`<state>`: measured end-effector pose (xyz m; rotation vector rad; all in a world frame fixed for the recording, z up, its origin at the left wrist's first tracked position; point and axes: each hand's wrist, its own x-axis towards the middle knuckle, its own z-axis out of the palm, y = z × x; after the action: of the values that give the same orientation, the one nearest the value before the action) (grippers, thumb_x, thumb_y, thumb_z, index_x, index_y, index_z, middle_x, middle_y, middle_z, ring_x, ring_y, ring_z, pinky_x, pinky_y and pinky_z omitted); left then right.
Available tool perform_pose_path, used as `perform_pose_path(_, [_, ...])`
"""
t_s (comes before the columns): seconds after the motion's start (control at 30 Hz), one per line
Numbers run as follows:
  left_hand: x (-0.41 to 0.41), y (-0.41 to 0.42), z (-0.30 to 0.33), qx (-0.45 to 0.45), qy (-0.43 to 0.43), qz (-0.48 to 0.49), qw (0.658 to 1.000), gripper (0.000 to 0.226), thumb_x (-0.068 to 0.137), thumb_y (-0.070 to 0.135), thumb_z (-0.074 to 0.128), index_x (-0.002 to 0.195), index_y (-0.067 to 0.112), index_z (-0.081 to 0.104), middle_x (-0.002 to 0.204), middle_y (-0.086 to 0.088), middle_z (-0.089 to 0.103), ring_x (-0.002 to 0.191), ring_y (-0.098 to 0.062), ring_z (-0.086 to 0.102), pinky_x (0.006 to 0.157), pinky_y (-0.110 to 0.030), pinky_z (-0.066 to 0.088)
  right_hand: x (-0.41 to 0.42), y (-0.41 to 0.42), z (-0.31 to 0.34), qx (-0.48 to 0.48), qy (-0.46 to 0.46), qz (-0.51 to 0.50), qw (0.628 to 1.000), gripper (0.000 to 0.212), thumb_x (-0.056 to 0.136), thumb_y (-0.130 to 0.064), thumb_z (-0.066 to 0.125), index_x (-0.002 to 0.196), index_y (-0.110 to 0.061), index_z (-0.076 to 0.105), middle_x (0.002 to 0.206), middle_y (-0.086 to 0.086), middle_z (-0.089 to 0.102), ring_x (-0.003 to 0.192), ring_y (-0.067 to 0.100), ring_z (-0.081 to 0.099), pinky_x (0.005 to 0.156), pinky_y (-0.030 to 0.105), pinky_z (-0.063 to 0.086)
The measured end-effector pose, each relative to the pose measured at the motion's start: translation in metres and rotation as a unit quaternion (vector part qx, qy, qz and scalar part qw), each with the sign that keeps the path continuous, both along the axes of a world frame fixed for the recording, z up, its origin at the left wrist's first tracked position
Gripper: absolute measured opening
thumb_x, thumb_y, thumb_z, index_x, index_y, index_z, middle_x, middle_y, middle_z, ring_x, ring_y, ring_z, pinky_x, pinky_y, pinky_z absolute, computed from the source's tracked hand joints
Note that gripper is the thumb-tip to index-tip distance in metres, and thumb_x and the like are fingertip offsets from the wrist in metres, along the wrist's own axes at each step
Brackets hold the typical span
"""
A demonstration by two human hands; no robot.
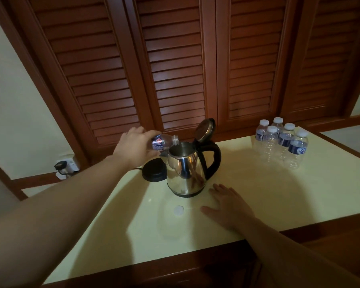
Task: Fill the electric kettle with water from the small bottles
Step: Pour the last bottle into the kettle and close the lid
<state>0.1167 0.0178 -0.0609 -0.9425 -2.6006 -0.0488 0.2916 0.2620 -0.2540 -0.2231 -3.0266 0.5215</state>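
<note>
A shiny steel electric kettle (186, 170) with a black handle stands mid-table, its lid (205, 129) hinged up. My left hand (136, 147) grips a small clear bottle (164, 142) with a dark label, tipped sideways with its uncapped mouth over the kettle's opening. Flat on the table just right of the kettle's base rests my right hand (229, 204), fingers spread and holding nothing. A white bottle cap (178, 210) lies on the table in front of the kettle. Several capped small bottles (282, 142) stand grouped at the far right.
The kettle's black power base (154, 170) sits just left of the kettle, its cord running to a wall socket (66, 166). Brown louvred doors (175, 69) rise behind the cream table (258, 194), which has a wooden front edge.
</note>
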Motion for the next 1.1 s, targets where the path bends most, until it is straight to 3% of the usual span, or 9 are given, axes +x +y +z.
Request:
perform_pose_path(0.13, [0.004,-0.011,-0.033,0.191,-0.117,0.009,0.975,0.059,0.084,0.049,0.079,0.135,0.034,0.054,0.113,0.006,0.068,0.105,-0.020,0.063,0.082,-0.036,0.053,-0.002,0.003,0.001,-0.073,0.013,-0.032,0.997,0.082,0.094,-0.073,0.047,0.159,-0.024,0.037,0.169,-0.004,0.025,0.155,0.014,0.020,0.125,0.033,0.013])
perform_pose_path(0.27, [0.024,-0.017,-0.064,0.369,-0.240,0.021,0.898,0.047,0.085,0.038,0.082,0.125,0.031,0.058,0.112,0.012,0.069,0.095,-0.006,0.067,0.077,-0.023,0.050,-0.009,0.006,0.020,-0.135,0.073,-0.089,0.984,0.104,0.078,-0.096,0.023,0.147,-0.025,0.053,0.147,-0.003,0.055,0.135,0.017,0.047,0.113,0.034,0.036])
perform_pose_path(0.37, [0.038,-0.020,-0.085,0.429,-0.271,0.035,0.861,0.042,0.086,0.033,0.083,0.119,0.030,0.056,0.102,0.021,0.065,0.089,0.008,0.063,0.071,-0.016,0.048,-0.018,0.007,0.049,-0.206,0.209,-0.141,0.946,0.057,0.093,-0.066,0.056,0.133,-0.025,0.060,0.107,-0.009,0.062,0.101,0.014,0.059,0.090,0.037,0.054])
perform_pose_path(0.5, [0.046,-0.028,-0.111,0.459,-0.291,0.059,0.838,0.043,0.083,0.033,0.085,0.116,0.029,0.058,0.102,0.018,0.068,0.090,0.001,0.066,0.074,-0.023,0.051,-0.037,0.000,0.090,-0.210,0.308,-0.141,0.917,0.047,0.097,-0.056,0.058,0.132,-0.026,0.051,0.109,-0.006,0.058,0.094,0.012,0.058,0.077,0.025,0.049])
perform_pose_path(0.6, [0.049,-0.034,-0.127,0.458,-0.306,0.058,0.833,0.044,0.081,0.036,0.087,0.114,0.030,0.058,0.105,0.012,0.071,0.091,-0.004,0.068,0.081,-0.031,0.055,-0.054,-0.003,0.105,-0.210,0.343,-0.126,0.907,0.046,0.099,-0.048,0.057,0.139,-0.025,0.049,0.127,-0.007,0.057,0.112,0.011,0.055,0.093,0.028,0.049])
perform_pose_path(0.73, [0.057,-0.040,-0.135,0.455,-0.336,0.048,0.823,0.048,0.083,0.035,0.086,0.121,0.031,0.058,0.108,0.013,0.071,0.093,-0.003,0.068,0.076,-0.024,0.053,-0.068,-0.008,0.115,-0.216,0.367,-0.097,0.899,0.032,0.101,-0.036,0.056,0.132,-0.028,0.055,0.120,-0.009,0.064,0.113,0.011,0.059,0.099,0.037,0.053])
perform_pose_path(0.87, [0.057,-0.046,-0.140,0.464,-0.350,0.034,0.813,0.042,0.085,0.026,0.085,0.117,0.030,0.059,0.107,0.010,0.073,0.084,0.003,0.069,0.066,-0.013,0.051,-0.077,-0.014,0.123,-0.152,0.365,-0.082,0.915,0.025,0.103,-0.037,0.050,0.123,-0.024,0.060,0.103,-0.005,0.062,0.097,0.013,0.059,0.088,0.037,0.055])
perform_pose_path(1.0, [0.054,-0.053,-0.141,0.462,-0.356,0.022,0.812,0.040,0.087,0.028,0.083,0.118,0.034,0.058,0.107,0.010,0.074,0.086,0.001,0.070,0.066,-0.014,0.053,-0.083,-0.023,0.127,-0.078,0.322,-0.045,0.942,0.043,0.104,-0.038,0.052,0.145,-0.027,0.053,0.119,0.002,0.061,0.109,0.018,0.054,0.095,0.038,0.050])
perform_pose_path(1.1, [0.051,-0.058,-0.145,0.457,-0.355,0.025,0.815,0.038,0.088,0.033,0.082,0.117,0.038,0.057,0.108,0.010,0.074,0.091,-0.005,0.071,0.075,-0.023,0.055,-0.083,-0.033,0.128,-0.025,0.312,-0.024,0.949,0.044,0.103,-0.040,0.056,0.145,-0.027,0.056,0.129,0.004,0.060,0.111,0.023,0.055,0.095,0.044,0.052])
